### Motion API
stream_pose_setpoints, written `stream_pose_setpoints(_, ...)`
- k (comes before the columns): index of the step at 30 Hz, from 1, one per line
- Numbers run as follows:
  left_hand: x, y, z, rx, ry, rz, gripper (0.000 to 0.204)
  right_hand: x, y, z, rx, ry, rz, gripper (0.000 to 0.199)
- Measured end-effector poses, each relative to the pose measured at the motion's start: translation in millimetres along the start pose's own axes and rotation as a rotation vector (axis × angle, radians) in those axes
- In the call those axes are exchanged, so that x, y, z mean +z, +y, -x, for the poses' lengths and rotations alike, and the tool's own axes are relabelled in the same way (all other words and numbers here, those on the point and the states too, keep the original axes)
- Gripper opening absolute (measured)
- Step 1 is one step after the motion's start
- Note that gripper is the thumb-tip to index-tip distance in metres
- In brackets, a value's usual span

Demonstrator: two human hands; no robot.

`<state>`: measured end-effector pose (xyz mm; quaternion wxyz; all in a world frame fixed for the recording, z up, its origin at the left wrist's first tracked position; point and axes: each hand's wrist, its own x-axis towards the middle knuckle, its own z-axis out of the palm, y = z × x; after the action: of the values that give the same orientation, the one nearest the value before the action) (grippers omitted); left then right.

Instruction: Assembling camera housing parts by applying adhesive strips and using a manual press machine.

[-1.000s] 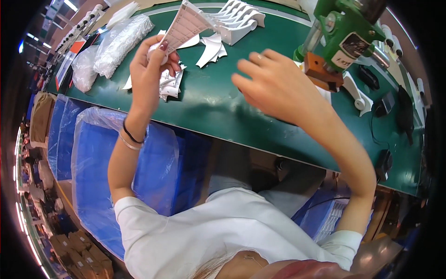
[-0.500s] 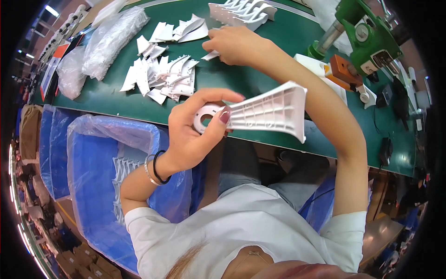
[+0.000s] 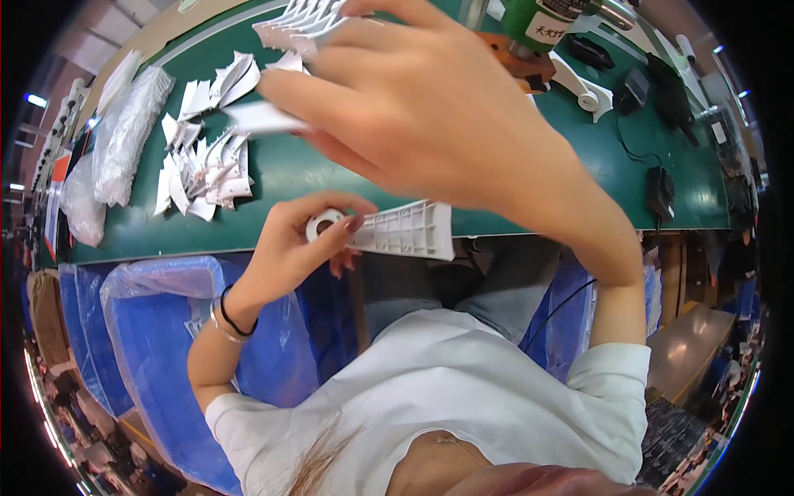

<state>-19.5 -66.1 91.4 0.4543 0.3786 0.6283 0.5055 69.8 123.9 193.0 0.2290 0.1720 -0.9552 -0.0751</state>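
Note:
My left hand (image 3: 281, 252) is closed around the ring end of a white plastic part (image 3: 409, 230). The part's ribbed, flaring side points right, over the table's near edge. High in front, large and partly blurred, is my right hand (image 3: 422, 112), with its fingers closed on a flat white plastic piece (image 3: 260, 118) that sticks out to the left. Behind this hand, a row of curved white blades (image 3: 294, 25) is partly hidden. Small white curved pieces (image 3: 205, 174) lie heaped on the green table (image 3: 331, 174), with more white pieces (image 3: 219, 89) farther back.
A green press (image 3: 529, 29) with an orange-brown block stands at the back right, partly covered by my right hand. Beside it lies a white arm-shaped part (image 3: 583, 93). Clear plastic bags (image 3: 136, 128) rest at the left. A plastic-lined blue bin (image 3: 165, 273) stands below the table edge.
My right hand has risen toward the camera from beside the blade row, carrying the white piece. My left hand still grips the ribbed part, now lower beside the table edge. The view has shifted.

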Motion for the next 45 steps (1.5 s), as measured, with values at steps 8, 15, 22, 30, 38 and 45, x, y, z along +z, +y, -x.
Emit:
stream_pose_setpoints(8, 35, 3, -38, 0.035, -0.136, 0.105, 0.03, -7, -23, 133, 0.283, -0.04, -0.095, 0.05)
stream_pose_setpoints(15, 53, -20, -61, 0.101, -0.135, 0.105, 0.036, 10, -29, 156, 0.302, -0.125, -0.18, 0.053)
stream_pose_setpoints(22, 47, -22, -61, 0.118, -0.119, 0.018, 0.03, 30, -29, 145, 0.338, -0.322, -0.164, 0.063)
stream_pose_setpoints(30, 43, -17, -60, 0.062, -0.099, 0.035, 0.029, 34, -36, 128, 0.412, -0.374, -0.208, 0.059)
stream_pose_setpoints(38, 44, -24, -56, 0.009, -0.071, 0.038, 0.031, 38, -45, 120, 0.459, -0.313, -0.164, 0.057)
stream_pose_setpoints(45, 45, -28, -55, 0.111, -0.056, -0.046, 0.031, 43, -48, 126, 0.444, -0.185, -0.136, 0.054)
